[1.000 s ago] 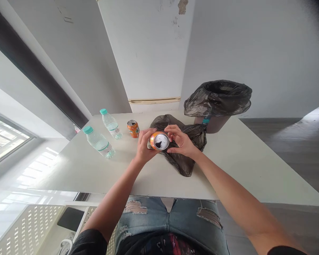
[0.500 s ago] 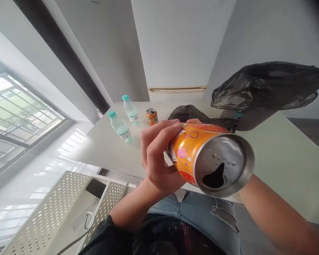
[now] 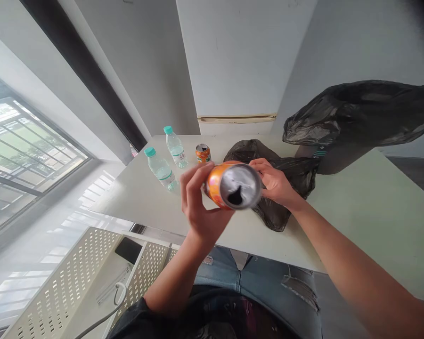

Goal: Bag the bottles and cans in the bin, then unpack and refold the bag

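Observation:
In the head view, an orange soda can (image 3: 216, 185) is held up above the table, its opened top tilted toward me. My left hand (image 3: 201, 202) is wrapped round the can's left side. My right hand (image 3: 277, 183) is at the can's right side, fingers bent and fingertips against it, partly hidden behind the rim. Below and behind this hand lies a crumpled black plastic bag (image 3: 247, 149) on the table. A second orange can (image 3: 202, 153), also opened, stands upright beyond my left hand. Two clear bottles with teal caps, a nearer one (image 3: 160, 169) and a farther one (image 3: 175, 148), stand left of it.
The pale table (image 3: 127, 188) spans the middle. A bin lined with a black bag (image 3: 360, 113) stands at right. A white refrigerator (image 3: 240, 61) is behind. At lower left, a perforated cream basket (image 3: 70, 287) holds a dark phone (image 3: 127, 250) and a cable (image 3: 119, 294).
The held can has moved away from my face, leftward and lower toward the table. My right hand, mostly hidden behind the can before, now shows at its right side.

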A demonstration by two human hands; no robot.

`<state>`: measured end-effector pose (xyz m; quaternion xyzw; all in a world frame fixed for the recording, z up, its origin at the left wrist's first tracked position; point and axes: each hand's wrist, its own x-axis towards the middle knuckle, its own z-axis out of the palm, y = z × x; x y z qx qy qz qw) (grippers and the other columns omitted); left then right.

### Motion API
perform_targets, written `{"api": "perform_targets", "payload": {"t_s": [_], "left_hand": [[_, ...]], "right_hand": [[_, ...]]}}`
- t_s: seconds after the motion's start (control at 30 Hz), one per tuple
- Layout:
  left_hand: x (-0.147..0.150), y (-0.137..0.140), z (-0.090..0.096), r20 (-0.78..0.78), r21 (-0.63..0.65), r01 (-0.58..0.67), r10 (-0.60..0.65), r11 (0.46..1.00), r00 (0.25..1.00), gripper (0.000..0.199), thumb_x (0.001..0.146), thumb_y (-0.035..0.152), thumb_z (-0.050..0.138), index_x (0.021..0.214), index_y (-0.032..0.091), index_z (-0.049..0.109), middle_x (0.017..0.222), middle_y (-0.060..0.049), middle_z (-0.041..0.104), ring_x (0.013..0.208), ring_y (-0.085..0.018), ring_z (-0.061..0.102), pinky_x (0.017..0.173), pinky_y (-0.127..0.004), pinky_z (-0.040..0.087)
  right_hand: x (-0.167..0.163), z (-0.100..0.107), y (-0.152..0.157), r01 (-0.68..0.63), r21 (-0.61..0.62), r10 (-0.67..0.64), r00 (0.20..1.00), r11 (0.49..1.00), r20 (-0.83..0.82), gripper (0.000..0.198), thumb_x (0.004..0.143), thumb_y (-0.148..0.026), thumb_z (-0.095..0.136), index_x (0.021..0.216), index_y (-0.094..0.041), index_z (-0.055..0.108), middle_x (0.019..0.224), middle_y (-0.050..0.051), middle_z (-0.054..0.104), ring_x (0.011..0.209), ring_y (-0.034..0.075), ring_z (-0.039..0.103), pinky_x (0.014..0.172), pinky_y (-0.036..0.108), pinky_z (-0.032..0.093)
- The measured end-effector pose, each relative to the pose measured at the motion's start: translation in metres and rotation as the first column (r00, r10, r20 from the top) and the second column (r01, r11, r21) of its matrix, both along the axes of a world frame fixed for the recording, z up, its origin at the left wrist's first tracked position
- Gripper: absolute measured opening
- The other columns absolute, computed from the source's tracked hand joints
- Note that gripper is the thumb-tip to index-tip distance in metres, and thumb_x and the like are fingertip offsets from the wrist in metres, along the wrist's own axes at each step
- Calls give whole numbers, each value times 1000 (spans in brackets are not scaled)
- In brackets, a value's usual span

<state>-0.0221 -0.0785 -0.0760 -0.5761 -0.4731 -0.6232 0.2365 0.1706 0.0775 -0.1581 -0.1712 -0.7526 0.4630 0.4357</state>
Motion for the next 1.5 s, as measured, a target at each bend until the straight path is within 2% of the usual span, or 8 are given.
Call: {"api": "perform_targets", "payload": {"t_s": [0.17,0.3,0.57,1.0,1.17,1.27,1.37,1.5], "left_hand": [[-39,16,-49,144,-239,-66,102,969,984,63,76,23,90,131,27,60,126,-9,59,124,-29,60,107,-52,54],[-66,28,-85,273,-522,-65,238,850,932,66,72,21,91,131,29,62,118,-8,57,112,-28,63,96,-47,57],[-87,43,-108,367,-692,-29,386,721,846,65,74,33,92,127,26,56,119,-7,65,109,-27,66,97,-46,52],[-97,52,-118,493,-656,134,287,743,821,73,74,31,90,135,29,48,121,-8,71,111,-27,71,95,-46,57],[-93,43,-117,433,-589,-4,319,808,843,101,64,34,98,149,32,44,150,-15,58,146,-39,54,121,-62,44],[-82,30,-105,342,-492,-134,333,860,879,100,74,44,93,157,25,41,162,-19,49,154,-40,45,127,-62,36],[-65,21,-90,240,-370,-38,135,928,961,62,94,38,75,150,24,53,155,-15,59,148,-32,54,124,-54,43],[-37,25,-89,177,-606,223,-144,764,974,39,98,37,68,135,28,65,139,-11,71,134,-32,66,116,-54,50]], "right_hand": [[-3,-2,2,-24,1,24,1000,1000,3,49,81,-44,92,126,-38,75,130,8,55,94,20,56,86,41,58],[-3,-5,3,-17,-19,18,1000,1000,24,49,80,-46,92,126,-37,76,131,8,55,93,20,56,86,41,59],[-2,-4,3,-20,-40,22,999,999,47,46,82,-46,90,125,-35,77,130,9,56,93,20,57,85,40,60],[-3,5,3,4,-67,-5,1000,998,-15,30,90,-54,81,102,-26,81,108,8,65,85,18,58,77,36,55],[0,10,4,185,-85,-183,983,979,31,42,97,-63,69,91,-22,77,80,4,67,69,17,57,64,32,47],[6,13,9,389,89,-397,914,917,89,44,103,-61,58,90,-22,74,71,3,64,63,18,53,66,34,45],[13,16,15,515,434,-623,769,739,147,41,107,-56,53,96,-24,75,90,9,72,89,26,61,88,42,47],[17,17,19,477,620,-762,550,622,341,47,101,-60,61,124,-21,73,124,16,73,116,37,60,99,50,43]]}}
